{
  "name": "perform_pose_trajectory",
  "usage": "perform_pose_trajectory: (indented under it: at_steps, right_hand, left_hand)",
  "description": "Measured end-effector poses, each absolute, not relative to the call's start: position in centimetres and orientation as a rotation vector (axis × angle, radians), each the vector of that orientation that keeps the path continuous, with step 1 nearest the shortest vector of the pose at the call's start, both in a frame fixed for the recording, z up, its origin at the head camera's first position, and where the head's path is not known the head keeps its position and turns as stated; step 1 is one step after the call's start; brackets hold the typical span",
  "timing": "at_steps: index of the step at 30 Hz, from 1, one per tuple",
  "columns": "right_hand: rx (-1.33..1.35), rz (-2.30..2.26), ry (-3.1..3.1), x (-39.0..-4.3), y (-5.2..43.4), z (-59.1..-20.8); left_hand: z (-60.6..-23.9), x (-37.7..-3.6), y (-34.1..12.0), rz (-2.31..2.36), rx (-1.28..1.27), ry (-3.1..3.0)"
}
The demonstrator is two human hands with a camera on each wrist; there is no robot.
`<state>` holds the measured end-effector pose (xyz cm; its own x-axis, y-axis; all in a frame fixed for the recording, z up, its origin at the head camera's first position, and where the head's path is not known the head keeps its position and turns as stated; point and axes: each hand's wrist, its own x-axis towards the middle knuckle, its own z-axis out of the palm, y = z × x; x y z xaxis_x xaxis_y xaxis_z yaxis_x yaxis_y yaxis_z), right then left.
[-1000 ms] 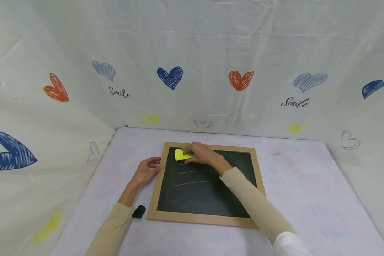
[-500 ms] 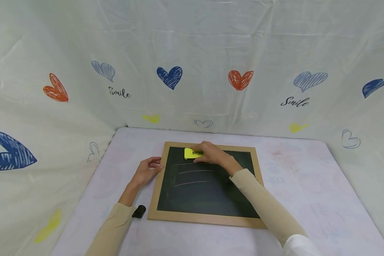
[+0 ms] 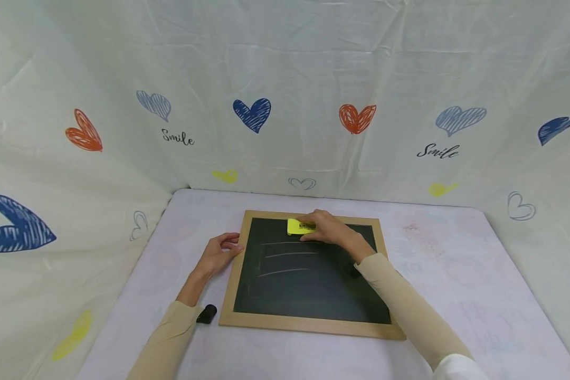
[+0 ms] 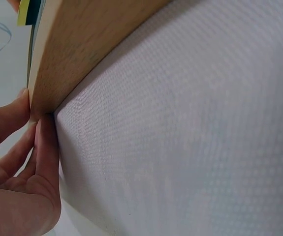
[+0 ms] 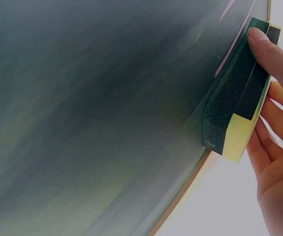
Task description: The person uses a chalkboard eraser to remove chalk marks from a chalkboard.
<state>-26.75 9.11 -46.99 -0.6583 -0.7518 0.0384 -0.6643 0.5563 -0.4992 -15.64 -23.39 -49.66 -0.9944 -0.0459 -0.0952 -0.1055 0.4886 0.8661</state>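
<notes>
The chalkboard (image 3: 309, 274) lies flat on the table (image 3: 456, 274), faint chalk lines still across it. The left hand (image 3: 218, 253) stays at its left frame, fingertips straight against the wood. The right hand (image 3: 332, 232), fingers clamped on the yellow eraser (image 3: 300, 227), has slid it rightward along the top edge, so wiping is under way.

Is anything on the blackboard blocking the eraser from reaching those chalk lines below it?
Nothing visible. The right hand holds the yellow eraser at the blackboard's top edge, and the dark surface down to the chalk lines is bare.

Beyond the hands a pale lilac table (image 3: 456, 274) meets white cloth walls (image 3: 313, 63) printed with coloured hearts (image 3: 252, 114).
</notes>
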Motion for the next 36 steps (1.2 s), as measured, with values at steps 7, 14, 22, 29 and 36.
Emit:
perform_pose_trajectory:
  at_steps: [7, 14, 22, 29, 36]
  right_hand:
    - [-1.156, -0.689, 2.647, -26.6, 10.8, -46.7]
    - [-1.099, -0.662, 2.703, -26.2, 12.4, -46.8]
    - [-1.081, -0.679, 2.716, -25.9, 14.0, -46.9]
    - [-1.072, -0.73, 2.719, -25.7, 15.4, -46.8]
    - [-1.091, -0.785, 2.702, -25.6, 16.1, -47.2]
  left_hand:
    - [-49.6, -15.7, -23.5, 1.538, -0.137, 2.676]
    - [-49.7, -15.8, -23.6, 1.52, -0.155, 2.679]
    - [-49.7, -15.7, -23.5, 1.548, -0.146, 2.672]
    - [-49.6, -15.8, -23.3, 1.538, -0.151, 2.674]
    - [-49.7, -15.8, -23.1, 1.567, -0.133, 2.67]
